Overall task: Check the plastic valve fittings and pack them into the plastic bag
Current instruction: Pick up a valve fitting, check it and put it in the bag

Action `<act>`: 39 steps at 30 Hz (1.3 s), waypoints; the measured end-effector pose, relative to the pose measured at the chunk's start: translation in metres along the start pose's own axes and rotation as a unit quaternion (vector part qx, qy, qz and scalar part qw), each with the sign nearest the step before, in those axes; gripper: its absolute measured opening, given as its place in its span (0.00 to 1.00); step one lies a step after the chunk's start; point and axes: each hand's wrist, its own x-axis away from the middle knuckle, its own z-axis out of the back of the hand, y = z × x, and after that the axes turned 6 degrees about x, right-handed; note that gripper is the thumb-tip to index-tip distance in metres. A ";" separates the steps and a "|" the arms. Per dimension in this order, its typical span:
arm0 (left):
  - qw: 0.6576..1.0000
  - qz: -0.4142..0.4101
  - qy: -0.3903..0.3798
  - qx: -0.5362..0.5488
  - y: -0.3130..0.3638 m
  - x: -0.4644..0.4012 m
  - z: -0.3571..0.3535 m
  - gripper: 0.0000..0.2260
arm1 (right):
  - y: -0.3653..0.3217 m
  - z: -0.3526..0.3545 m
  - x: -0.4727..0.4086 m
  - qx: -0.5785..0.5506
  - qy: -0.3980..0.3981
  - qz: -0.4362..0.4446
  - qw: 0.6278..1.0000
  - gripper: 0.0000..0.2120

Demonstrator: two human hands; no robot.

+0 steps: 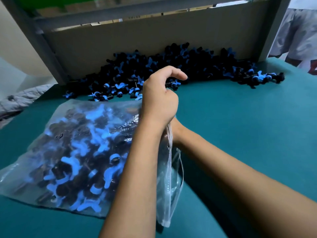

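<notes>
Plastic bag (72, 152) filled with valve fittings (82, 143), laid on green surface (240, 126). Bag mouth grasped by left hand (159, 102); right hand (175, 129) mostly hidden, grip cannot be told. Loose fittings (171, 69) heaped against cardboard (137, 40).

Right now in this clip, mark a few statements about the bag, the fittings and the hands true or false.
1. The bag lies on the table, holding many fittings. True.
2. The loose pile of fittings sits against a cardboard wall. True.
3. The table is red. False: it is teal.
4. The left hand rests flat on the pile. False: it is curled at the bag's mouth.
5. The right hand is in full view. False: the left hand mostly hides it.
</notes>
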 end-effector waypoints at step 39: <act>0.988 0.126 0.029 -0.085 -0.030 0.015 -0.012 0.06 | 0.091 0.093 0.030 -0.251 0.257 -0.265 0.895 0.05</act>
